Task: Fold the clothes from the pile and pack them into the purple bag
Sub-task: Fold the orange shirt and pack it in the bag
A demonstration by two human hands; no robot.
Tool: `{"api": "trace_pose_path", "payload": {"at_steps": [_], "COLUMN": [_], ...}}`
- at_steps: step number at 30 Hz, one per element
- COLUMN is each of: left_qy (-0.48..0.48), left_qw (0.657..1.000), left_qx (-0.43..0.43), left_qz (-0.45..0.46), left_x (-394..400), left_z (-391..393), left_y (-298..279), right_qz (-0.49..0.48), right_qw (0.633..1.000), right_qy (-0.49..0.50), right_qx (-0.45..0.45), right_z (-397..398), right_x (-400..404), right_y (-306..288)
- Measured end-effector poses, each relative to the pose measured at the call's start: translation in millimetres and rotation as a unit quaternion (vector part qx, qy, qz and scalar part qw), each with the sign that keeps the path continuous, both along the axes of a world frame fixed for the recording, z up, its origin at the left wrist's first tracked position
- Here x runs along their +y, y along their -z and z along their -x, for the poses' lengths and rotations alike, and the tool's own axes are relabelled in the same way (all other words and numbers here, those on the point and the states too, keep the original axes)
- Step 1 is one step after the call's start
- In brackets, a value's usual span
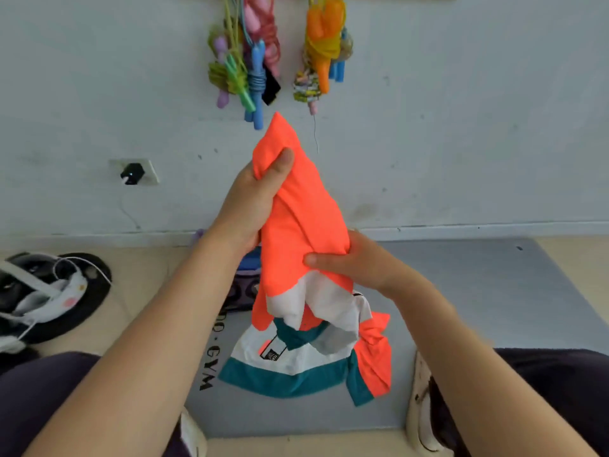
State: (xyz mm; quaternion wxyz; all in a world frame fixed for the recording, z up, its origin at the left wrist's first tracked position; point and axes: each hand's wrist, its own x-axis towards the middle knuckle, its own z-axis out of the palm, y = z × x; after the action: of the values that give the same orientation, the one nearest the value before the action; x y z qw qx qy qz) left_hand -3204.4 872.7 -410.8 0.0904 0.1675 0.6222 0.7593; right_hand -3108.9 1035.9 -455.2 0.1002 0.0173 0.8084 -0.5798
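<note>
Head view: left hand has thumb and fingers curled tight round a bunched upper part of the orange shirt, gripped near its top at approx 12 o'clock. Right hand pinches a fold lower down at approx 3 o'clock of the bundle, thumb laid flat over the cloth, fingers behind it. Shirt hangs btwn both hands, white and teal bands trailing down onto the grey mat at 6 o'clock. Cloth looks thin, light, limp — drapes and crumples w/ no stiffness, prob a bit slick. Best held at shoulder seams or hem corners, so it hangs open flat instead of wadded. Purple bag — only a sliver shows behind the shirt, approx 9 o'clock of its lower half. Skipping ropes hang on the wall at 12.
</note>
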Motion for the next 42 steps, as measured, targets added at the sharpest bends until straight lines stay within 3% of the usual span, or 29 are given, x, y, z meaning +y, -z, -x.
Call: {"api": "trace_pose_path", "payload": {"at_steps": [2, 5, 8, 10, 12, 13, 18, 22, 24, 26, 28, 30, 33, 35, 37, 42], "left_qy": [-0.056, -0.109, 0.05, 0.147, 0.14, 0.112, 0.035, 0.057, 0.049, 0.032, 0.043, 0.034, 0.127, 0.23, 0.284, 0.238], "left_qw": [0.992, 0.949, 0.957, 0.962, 0.975, 0.979, 0.978, 0.975, 0.979, 0.981, 0.955, 0.919, 0.909, 0.899, 0.878, 0.879], "left_qx": [0.052, 0.104, 0.069, 0.009, -0.026, -0.04, -0.099, -0.159, -0.15, -0.09, -0.007, 0.056, 0.078, 0.027, 0.031, 0.025], "left_qz": [0.101, 0.276, 0.277, 0.229, 0.171, 0.163, 0.178, 0.141, 0.126, 0.168, 0.294, 0.389, 0.388, 0.372, 0.383, 0.413], "left_x": [-13.0, -28.5, -30.4, -24.7, -19.8, -19.3, -28.5, -37.0, -39.6, -44.8, -52.9, -59.3, -55.9, -49.4, -41.8, -30.6], "left_z": [-2.2, -17.8, -57.0, -81.3, -88.3, -88.7, -75.8, -65.6, -61.5, -56.7, -49.1, -41.8, -49.3, -60.1, -68.0, -83.9], "left_y": [-3.1, 2.9, 5.3, 10.4, 22.3, 25.4, 53.3, 63.6, 63.0, 58.1, 53.7, 55.1, 53.3, 50.8, 51.3, 62.6], "right_qz": [-0.04, -0.035, -0.027, 0.085, 0.215, 0.219, 0.05, -0.167, -0.207, -0.194, -0.107, 0.044, 0.142, 0.09, 0.044, 0.01], "right_qw": [0.999, 0.996, 0.991, 0.992, 0.976, 0.976, 0.998, 0.985, 0.976, 0.978, 0.992, 0.998, 0.989, 0.995, 0.998, 0.998], "right_qy": [0.012, 0.071, 0.123, 0.087, 0.03, 0.004, 0.05, -0.037, -0.058, -0.074, -0.069, -0.05, -0.029, -0.011, 0.018, 0.065], "right_qx": [0.017, 0.043, 0.049, 0.025, 0.008, 0.008, -0.003, 0.01, 0.026, 0.011, -0.004, -0.015, 0.011, 0.038, 0.044, 0.012], "right_z": [-6.6, -12.1, -15.1, -17.7, -23.0, -23.7, -30.4, -28.9, -25.8, -26.5, -30.1, -33.2, -34.0, -33.3, -32.6, -32.2], "right_x": [-5.1, -10.2, -13.5, -13.0, -11.1, -7.6, -2.7, -5.1, -5.4, -0.7, 6.1, 10.9, 16.5, 15.5, 12.1, -0.5], "right_y": [-17.8, -45.1, -65.2, -69.2, -67.5, -62.1, -17.6, 7.5, 9.3, 5.9, -2.5, -9.4, -14.3, -15.5, -12.0, -2.7]}}
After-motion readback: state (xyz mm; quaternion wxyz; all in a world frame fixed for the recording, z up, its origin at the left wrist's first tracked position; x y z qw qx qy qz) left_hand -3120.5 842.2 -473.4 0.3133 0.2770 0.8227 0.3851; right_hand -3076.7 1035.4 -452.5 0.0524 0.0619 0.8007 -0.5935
